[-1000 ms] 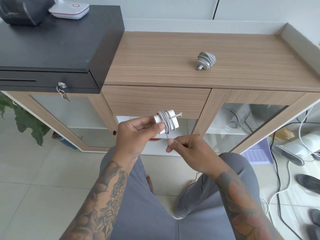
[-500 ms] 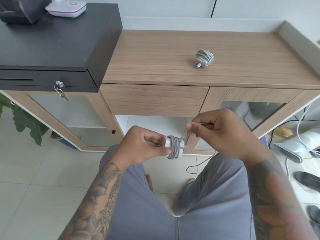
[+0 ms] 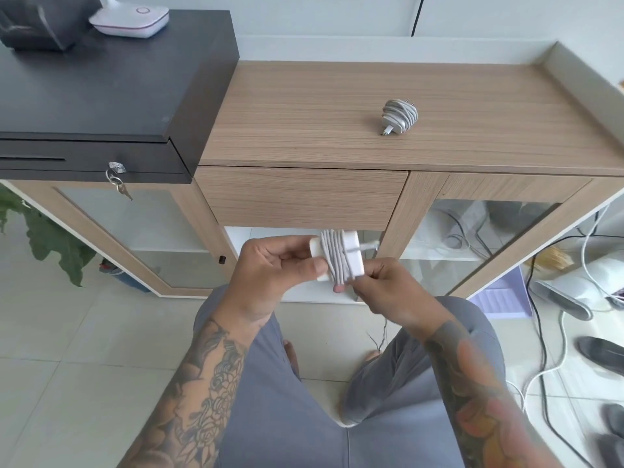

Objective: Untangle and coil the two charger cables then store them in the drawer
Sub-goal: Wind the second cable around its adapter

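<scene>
White charger: a white charger block [image 3: 339, 257] with grey cable wound many times around its middle is held in front of the closed drawer, low in the head view.
Left hand: the left hand [image 3: 270, 271] grips the left end of the white charger block, thumb on the near face and fingers curled behind it.
Right hand: the right hand [image 3: 388, 292] is just beside the lower right corner of the block; its fingers are curled and pinch the loose cable [image 3: 380, 336] under the block.
Loose cable: a thin dark tail of it hangs down from the right hand between the knees, toward the floor.
Coiled charger: a second charger [image 3: 399, 116], grey, with its cable already wrapped round it, lies on the wooden tabletop [image 3: 304, 113], well apart from the hands; its plug pins point up and away.
Drawer: the wooden drawer [image 3: 297, 197] under the tabletop is closed, directly above the held charger in the picture.
Cash box: a black cash box [image 3: 101, 89] stands on the left part of the cabinet, with keys [image 3: 118, 182] hanging from its lock.
White device: a small white device [image 3: 130, 16] rests on top of the black box.
Floor: pale tiles; at the right lie cables and dark shoes [image 3: 601, 358].
</scene>
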